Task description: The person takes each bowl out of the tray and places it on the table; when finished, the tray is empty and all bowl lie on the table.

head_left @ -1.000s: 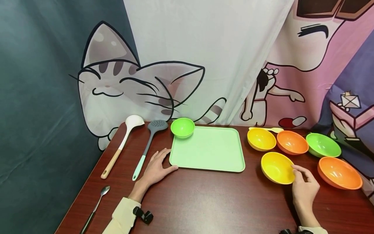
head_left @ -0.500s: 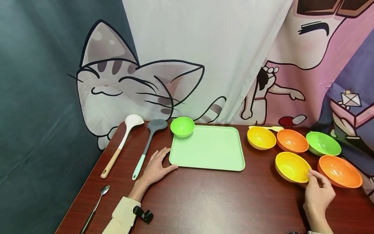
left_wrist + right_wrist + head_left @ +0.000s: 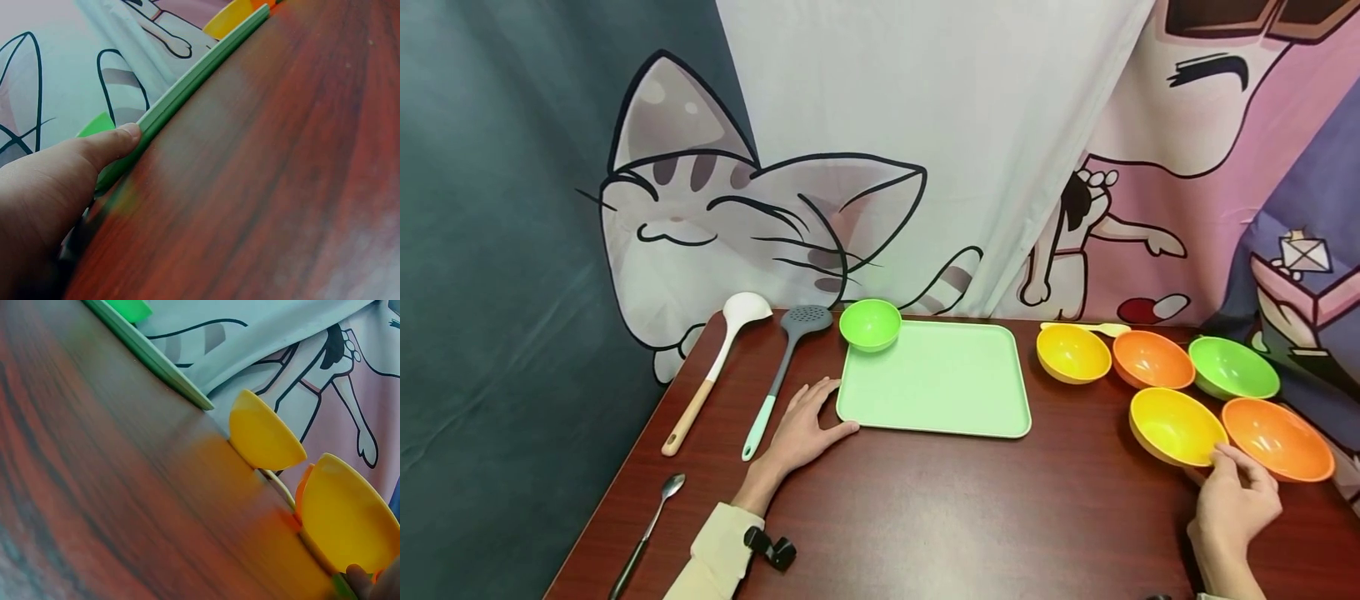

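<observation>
My right hand (image 3: 1236, 504) pinches the near right rim of a yellow bowl (image 3: 1177, 427) between thumb and fingers. This bowl stands beside a larger-looking orange bowl (image 3: 1277, 440) and just in front of another orange bowl (image 3: 1153, 360). In the right wrist view, the held yellow bowl (image 3: 347, 515) appears at the right, with only a fingertip of the hand visible. My left hand (image 3: 803, 429) rests at the near left corner of a light green tray (image 3: 940, 379), fingers spread. Its thumb touches the tray edge in the left wrist view. A green bowl (image 3: 870, 325) sits on the tray's far left corner.
Left of the tray lie a white ladle (image 3: 715, 367), a grey slotted turner (image 3: 784, 358) and a spoon with a dark handle (image 3: 647, 533). At the back right are another yellow bowl (image 3: 1072, 354), a green bowl (image 3: 1234, 369) and a pale yellow utensil (image 3: 1108, 329). A printed curtain hangs behind the table.
My right hand has moved the yellow bowl to the right, close beside the orange bowl. The left hand has stayed at the tray corner.
</observation>
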### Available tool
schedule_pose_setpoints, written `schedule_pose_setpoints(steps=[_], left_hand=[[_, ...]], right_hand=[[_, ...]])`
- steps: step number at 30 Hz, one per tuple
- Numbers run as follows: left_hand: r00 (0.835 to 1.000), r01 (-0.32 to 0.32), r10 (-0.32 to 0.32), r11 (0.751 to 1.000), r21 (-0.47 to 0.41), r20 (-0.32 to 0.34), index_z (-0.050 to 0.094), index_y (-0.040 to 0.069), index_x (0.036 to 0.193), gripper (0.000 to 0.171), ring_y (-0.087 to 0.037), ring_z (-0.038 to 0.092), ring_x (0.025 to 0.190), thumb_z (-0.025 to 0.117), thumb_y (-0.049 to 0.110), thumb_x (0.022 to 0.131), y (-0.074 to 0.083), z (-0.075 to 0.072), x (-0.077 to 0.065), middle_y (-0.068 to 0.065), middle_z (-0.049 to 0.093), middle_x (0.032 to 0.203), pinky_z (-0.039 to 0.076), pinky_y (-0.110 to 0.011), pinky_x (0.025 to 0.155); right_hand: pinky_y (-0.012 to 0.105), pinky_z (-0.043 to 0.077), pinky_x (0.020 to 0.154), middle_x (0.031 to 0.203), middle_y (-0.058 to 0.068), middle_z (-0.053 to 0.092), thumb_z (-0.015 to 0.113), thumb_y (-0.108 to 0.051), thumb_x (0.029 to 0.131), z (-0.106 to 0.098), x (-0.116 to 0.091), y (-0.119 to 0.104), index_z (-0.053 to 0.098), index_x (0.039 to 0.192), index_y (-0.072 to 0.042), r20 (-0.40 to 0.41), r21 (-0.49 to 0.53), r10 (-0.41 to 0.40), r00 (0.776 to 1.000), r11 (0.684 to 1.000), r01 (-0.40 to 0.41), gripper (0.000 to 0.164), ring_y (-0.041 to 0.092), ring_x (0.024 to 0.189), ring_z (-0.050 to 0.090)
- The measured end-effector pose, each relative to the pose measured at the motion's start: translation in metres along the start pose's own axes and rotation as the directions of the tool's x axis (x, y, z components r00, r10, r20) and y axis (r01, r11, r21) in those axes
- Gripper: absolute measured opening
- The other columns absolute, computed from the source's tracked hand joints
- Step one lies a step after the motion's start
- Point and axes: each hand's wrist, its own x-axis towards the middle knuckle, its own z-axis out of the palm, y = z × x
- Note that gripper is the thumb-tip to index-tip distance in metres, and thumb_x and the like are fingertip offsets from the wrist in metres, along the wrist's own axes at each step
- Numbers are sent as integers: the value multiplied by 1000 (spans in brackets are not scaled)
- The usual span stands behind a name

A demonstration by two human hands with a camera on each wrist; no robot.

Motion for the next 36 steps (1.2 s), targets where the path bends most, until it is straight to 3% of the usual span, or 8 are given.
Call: schedule_pose_setpoints(steps=[6, 12, 15, 23, 32, 36], left_hand=[[1000, 5, -5, 1000, 2, 4, 47, 17, 148, 82, -22, 34, 149, 72, 60, 83, 0, 1, 0, -4, 49, 152, 18, -47, 126], [1000, 13, -13, 1000, 7, 13, 47, 17, 149, 83, -22, 34, 149, 72, 61, 83, 0, 1, 0, -3, 48, 153, 17, -46, 126], [1000, 13, -13, 1000, 5, 11, 46, 17, 149, 83, -22, 34, 149, 72, 61, 83, 0, 2, 0, -4, 48, 153, 17, -47, 126], [1000, 15, -15, 1000, 5, 10, 46, 18, 149, 83, -22, 33, 150, 71, 62, 83, -2, 3, -1, -3, 47, 153, 17, -46, 126], [1000, 12, -12, 1000, 3, 3, 47, 17, 149, 83, -23, 34, 149, 71, 63, 83, -1, 1, -1, -3, 48, 153, 17, -47, 126], [1000, 13, -13, 1000, 3, 3, 47, 17, 149, 83, -23, 34, 149, 71, 61, 83, -1, 0, -2, -3, 48, 153, 17, -47, 126]], right_hand=[[15, 56, 51, 108, -1, 45, 56, 9, 90, -1, 4, -3, 75, 93, 3, -5, 83, 8, 1000, 997, -7, 21, 10, 99, 54], [20, 58, 50, 101, 4, 58, 52, 12, 89, -5, 5, -3, 71, 88, 4, -9, 177, 37, 999, 984, -35, 21, 11, 86, 64], [19, 58, 50, 94, 5, 61, 52, 13, 88, -6, 5, -2, 70, 86, 4, -8, 180, 19, 1000, 983, -17, 20, 11, 80, 66], [14, 56, 52, 96, 5, 56, 56, 14, 86, -10, 1, -1, 69, 84, 0, 9, 130, -105, 994, 986, 103, 20, 7, 72, 62], [17, 53, 45, 85, 3, 62, 61, 4, 90, -15, -4, -4, 58, 85, -4, 15, 166, -11, 1000, 986, 8, 10, 8, 64, 62], [15, 52, 46, 79, 1, 64, 62, 2, 90, -17, -9, -4, 62, 78, -2, -4, 141, -55, 998, 988, 55, 13, 8, 65, 61]])
